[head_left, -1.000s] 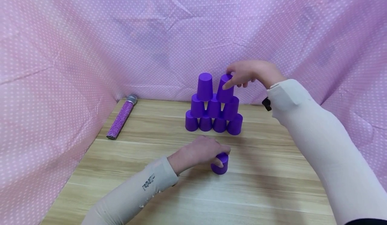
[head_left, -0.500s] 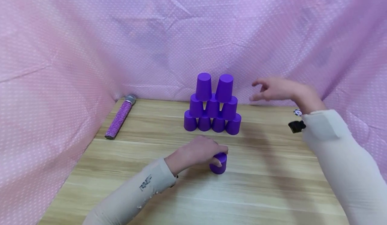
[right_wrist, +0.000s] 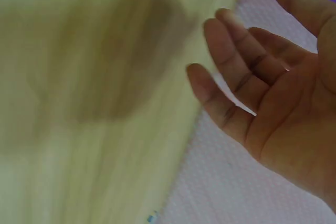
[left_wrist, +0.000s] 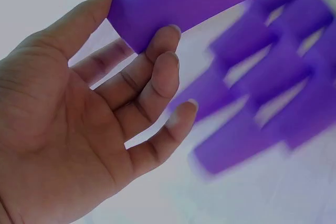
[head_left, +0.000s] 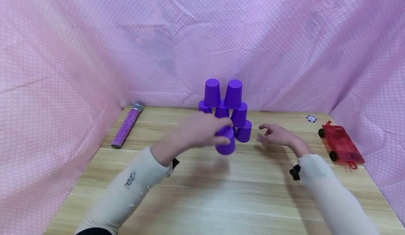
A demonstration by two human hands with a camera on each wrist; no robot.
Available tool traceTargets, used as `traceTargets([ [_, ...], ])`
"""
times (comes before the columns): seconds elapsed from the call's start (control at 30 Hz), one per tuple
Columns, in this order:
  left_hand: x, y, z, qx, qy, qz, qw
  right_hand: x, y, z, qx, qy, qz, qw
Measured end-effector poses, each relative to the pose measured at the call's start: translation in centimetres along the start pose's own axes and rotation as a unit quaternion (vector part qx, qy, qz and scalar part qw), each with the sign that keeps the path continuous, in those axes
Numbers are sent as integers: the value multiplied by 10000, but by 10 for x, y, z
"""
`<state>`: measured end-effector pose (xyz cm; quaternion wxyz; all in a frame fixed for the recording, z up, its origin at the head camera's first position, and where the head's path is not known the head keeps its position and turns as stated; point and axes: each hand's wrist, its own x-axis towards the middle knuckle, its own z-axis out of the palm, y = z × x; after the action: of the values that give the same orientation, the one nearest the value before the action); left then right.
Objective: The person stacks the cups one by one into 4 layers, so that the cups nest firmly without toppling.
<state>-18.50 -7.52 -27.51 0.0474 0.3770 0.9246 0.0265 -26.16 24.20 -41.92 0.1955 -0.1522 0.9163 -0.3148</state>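
Between thumb and fingers my left hand (head_left: pixel 197 131) pinches an upside-down purple cup (head_left: pixel 225 145), held above the table in front of the stack. The left wrist view shows the same cup (left_wrist: pixel 181 3) at the thumb and fingertips, with the ring and little fingers off it. Behind it, upside-down purple cups rise in three tiers, topped by a left cup (head_left: pixel 212 92) and a right cup (head_left: pixel 233 93); my left hand hides part of the lower tiers. To the right of the stack, my right hand (head_left: pixel 276 135) hangs with loosely bent fingers and holds nothing.
A glittery purple microphone (head_left: pixel 127 126) lies at the table's left edge. At the right stand a red toy car (head_left: pixel 342 143) with black wheels and a round poker chip (head_left: pixel 311 118). Pink dotted cloth (head_left: pixel 177 45) surrounds the wooden table (head_left: pixel 240 196) at the back and sides.
My left hand has lifted the single cup off the table and carried it toward the stack. My right hand has let go of the upper right cup, then moved right and down.
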Motion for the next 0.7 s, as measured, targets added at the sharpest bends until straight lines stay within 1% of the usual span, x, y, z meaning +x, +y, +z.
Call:
traceTargets([
  [0.1, -5, -13, -36, -124, 134, -383, 9991, 7, 3, 11, 39, 139, -43, 9999],
  [0.17, -7, -23, -56, -246, 275, -542, 9978, 11, 2, 16, 154, 107, -23, 9998],
  [0.23, -6, -33, -72, -402, 363, -654, 9964, 14, 1, 20, 325, 11, 46, 9995],
  [0.3, -3, -41, -85, -457, 404, -796, 9950, 15, 1, 23, 466, -45, 158, 9988],
  [0.33, -1, -45, -90, -493, 419, -852, 9943, 16, 1, 25, 548, -48, 220, 9982],
  [0.43, 5, -50, -102, -475, 343, -1158, 9915, 17, 2, 28, 580, 8, 274, 9979],
  [0.57, 13, -54, -113, -416, 365, -1400, 9886, 20, 3, 31, 651, 13, 321, 9974],
  [0.7, 19, -56, -120, -403, 594, -1370, 9880, 23, 0, 31, 712, -4, 428, 9965],
])
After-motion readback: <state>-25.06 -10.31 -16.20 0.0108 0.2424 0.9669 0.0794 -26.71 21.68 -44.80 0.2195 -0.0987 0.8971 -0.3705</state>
